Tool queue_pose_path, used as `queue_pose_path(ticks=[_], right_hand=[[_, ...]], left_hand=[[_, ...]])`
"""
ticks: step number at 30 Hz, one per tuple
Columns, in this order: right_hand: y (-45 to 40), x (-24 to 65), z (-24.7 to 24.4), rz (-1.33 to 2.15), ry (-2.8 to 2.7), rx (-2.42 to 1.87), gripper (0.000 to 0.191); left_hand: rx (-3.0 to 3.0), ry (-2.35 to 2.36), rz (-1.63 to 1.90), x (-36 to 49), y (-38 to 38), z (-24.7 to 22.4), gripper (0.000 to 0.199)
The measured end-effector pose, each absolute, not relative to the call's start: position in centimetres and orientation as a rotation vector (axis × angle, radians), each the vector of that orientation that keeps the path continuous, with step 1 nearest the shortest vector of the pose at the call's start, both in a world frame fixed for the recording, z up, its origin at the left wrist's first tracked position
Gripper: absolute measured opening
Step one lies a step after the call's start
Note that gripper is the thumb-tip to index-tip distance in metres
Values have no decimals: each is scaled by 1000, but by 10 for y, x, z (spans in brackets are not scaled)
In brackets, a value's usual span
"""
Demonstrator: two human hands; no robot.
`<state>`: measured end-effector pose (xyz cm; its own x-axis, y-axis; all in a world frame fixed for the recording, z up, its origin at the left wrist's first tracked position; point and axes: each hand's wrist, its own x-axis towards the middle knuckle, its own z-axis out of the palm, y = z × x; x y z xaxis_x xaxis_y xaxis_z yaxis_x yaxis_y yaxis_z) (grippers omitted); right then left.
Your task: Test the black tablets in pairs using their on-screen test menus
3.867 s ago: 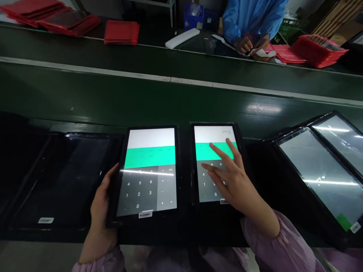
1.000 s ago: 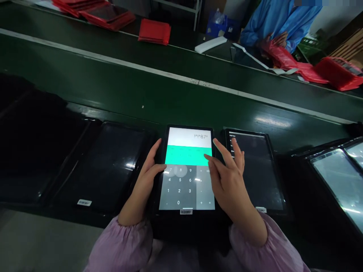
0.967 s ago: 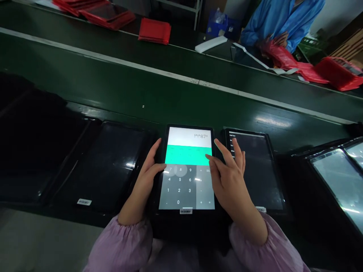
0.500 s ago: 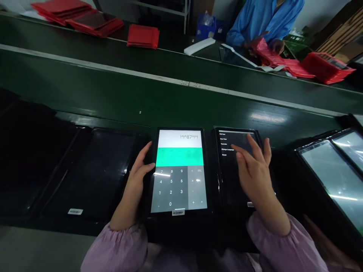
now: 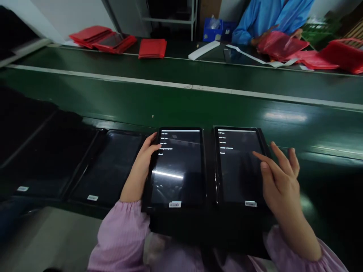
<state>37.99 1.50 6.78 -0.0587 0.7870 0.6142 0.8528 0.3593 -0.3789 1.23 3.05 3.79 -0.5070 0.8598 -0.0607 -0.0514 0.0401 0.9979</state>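
Two black tablets lie side by side in front of me, each with a white text menu on a dark screen. My left hand [image 5: 143, 166] grips the left edge of the middle tablet [image 5: 178, 162], its thumb over the bezel near the menu and its other fingers at the side. Over the right part of the right tablet [image 5: 238, 170] is my right hand [image 5: 279, 177], index finger stretched out and the other fingers apart. The fingertip is at the screen; I cannot tell whether it touches. Both tablets carry a small white barcode label at the bottom.
Dark tablets [image 5: 110, 166] lie to the left with their screens off. Beyond a pale strip [image 5: 176, 85] on the green bench are red pouches [image 5: 152, 49] and a white foam piece [image 5: 204, 50]. A person in blue [image 5: 246, 26] handles red wrapping [image 5: 280, 45] across the bench.
The middle tablet's screen has gone from a calculator to the text menu. My right hand has moved right across the right tablet, and my left thumb sits higher. The tablets at the far right have left view.
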Motion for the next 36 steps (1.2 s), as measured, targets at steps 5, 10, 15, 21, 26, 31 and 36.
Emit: queue_pose_path(ticks=[5,10,15,21,26,31,36], right_hand=[[6,394,68,-101,-1808,-1455,43],[0,395,80,-76,-1849,-1445,42],[2,384,83,-27,-2003,-1315,36],[1,355,76,40,-2252,-1111,37],[1,351,75,60,-2356,-1018,35],[11,377,81,-72,-2193,-1140,33],[15,387,86,-65,-2123,-1181,32]], left_hand=[[808,1625,1536,11,52,41,65],[779,1546,1585,7,48,38,61],[752,1429,1625,3,43,38,59],[695,1351,1648,3,44,34,54],[779,1371,1684,-2,45,25,51],[883,1380,1644,-4,47,20,59],[989,1443,1664,-1,46,17,62]])
